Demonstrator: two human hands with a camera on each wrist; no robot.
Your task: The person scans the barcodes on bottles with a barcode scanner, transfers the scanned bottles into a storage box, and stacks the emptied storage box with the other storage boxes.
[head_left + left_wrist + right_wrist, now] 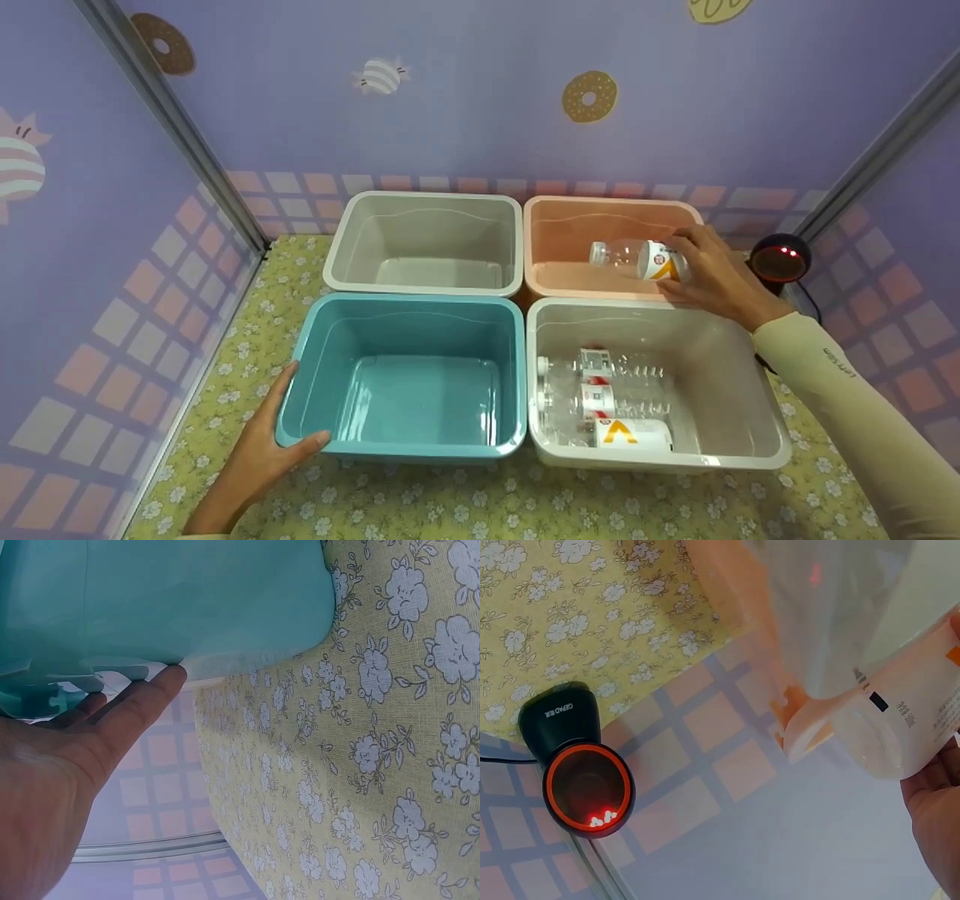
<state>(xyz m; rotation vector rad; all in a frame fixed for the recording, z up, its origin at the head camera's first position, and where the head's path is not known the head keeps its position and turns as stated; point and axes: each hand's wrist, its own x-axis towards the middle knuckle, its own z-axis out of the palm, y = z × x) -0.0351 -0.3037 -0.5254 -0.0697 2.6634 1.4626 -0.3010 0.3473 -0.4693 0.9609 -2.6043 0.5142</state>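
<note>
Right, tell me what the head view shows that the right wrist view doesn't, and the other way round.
Only the head view: the left hand at the teal bin, bottles lying in the near right bin, and the white cap of the held bottle.

Only the right wrist view: pale lettering on the black device, and the held bottle's clear base.

Both: the right hand holding that bottle, the device's red lights, the peach bin and the flowered cloth.
</note>
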